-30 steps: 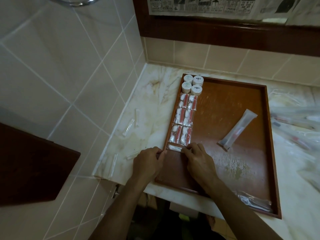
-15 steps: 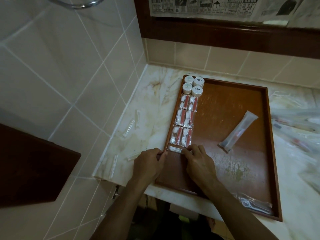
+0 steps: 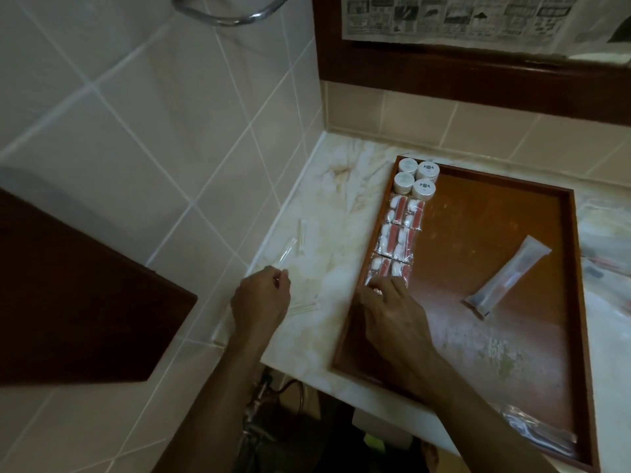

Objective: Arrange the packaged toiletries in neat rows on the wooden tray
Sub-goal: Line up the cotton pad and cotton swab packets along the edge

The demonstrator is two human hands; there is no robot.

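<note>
On the marble counter [image 3: 327, 274], a clear slim packet [image 3: 285, 259] is pinched by the left hand [image 3: 261, 298]; on the wooden tray [image 3: 505, 336], a small packet [image 3: 374, 291] beneath the red-and-white sachet rows [image 3: 396, 244] is pressed by the right hand's [image 3: 392, 310] curled fingertips.

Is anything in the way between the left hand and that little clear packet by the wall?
Nothing visible. The left hand already reaches the near end of the clear packet on the counter.
</note>
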